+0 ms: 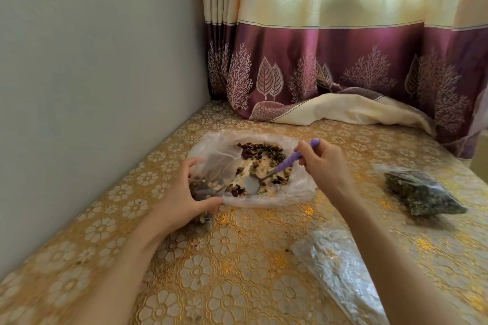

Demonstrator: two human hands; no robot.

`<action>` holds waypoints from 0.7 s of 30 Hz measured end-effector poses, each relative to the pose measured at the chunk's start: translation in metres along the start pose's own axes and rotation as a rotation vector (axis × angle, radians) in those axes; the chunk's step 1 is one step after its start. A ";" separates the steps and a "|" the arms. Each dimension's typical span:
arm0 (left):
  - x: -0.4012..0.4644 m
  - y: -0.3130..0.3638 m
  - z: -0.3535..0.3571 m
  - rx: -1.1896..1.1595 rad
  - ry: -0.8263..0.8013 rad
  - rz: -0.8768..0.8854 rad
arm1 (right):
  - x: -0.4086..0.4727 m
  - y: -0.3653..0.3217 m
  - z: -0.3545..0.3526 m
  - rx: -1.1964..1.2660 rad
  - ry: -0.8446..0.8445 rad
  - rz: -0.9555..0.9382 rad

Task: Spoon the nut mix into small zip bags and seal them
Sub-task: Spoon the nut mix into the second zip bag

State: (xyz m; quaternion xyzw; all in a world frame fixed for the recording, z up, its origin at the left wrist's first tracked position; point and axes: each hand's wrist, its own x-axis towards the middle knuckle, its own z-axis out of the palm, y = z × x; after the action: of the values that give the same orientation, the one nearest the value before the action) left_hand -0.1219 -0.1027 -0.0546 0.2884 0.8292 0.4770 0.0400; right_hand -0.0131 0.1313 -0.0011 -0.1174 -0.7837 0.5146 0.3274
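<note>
Head view: landmark = big clear plastic sheet/bag [295,192] spread on worktop [237,272], nut mix [261,153] piled on it, mostly far side. L hand [184,192] at sheet's near-left edge, fingers + thumb curled round a small zip bag [211,177], mouth held up toward the mix; some nuts already inside, rest of bag blurred. R hand [324,163] over sheet's right side, fingers pinched round purple handle of spoon [266,177]; metal bowl of spoon down on sheet centre, looks empty. Right of sheet, well apart: filled bag [420,192], dark contents. Near-right of sheet: stack of clear bags [338,266]. Beyond sheet: curtain [343,74] hem resting on worktop.
</note>
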 end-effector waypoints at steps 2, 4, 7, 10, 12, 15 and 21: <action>0.001 0.001 -0.003 -0.012 0.024 -0.005 | 0.000 0.002 0.003 0.010 -0.012 0.015; 0.002 0.005 -0.008 -0.065 0.045 -0.035 | -0.001 0.005 0.006 0.045 0.005 0.061; 0.005 0.004 -0.021 -0.027 0.074 -0.051 | -0.001 0.010 0.010 0.121 -0.014 0.176; 0.009 -0.007 -0.033 0.039 0.108 -0.058 | 0.000 0.016 0.012 0.220 0.020 0.271; 0.007 -0.015 -0.035 0.015 0.139 -0.059 | 0.001 0.018 0.012 0.263 0.029 0.310; 0.001 -0.025 -0.036 0.026 0.225 -0.061 | 0.001 0.019 0.010 0.292 0.035 0.336; -0.003 -0.032 -0.035 0.026 0.241 -0.056 | 0.000 0.016 0.012 0.324 0.041 0.347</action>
State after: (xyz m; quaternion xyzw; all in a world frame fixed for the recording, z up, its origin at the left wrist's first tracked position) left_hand -0.1456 -0.1432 -0.0625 0.2059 0.8420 0.4961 -0.0505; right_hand -0.0228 0.1299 -0.0186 -0.2065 -0.6522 0.6798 0.2643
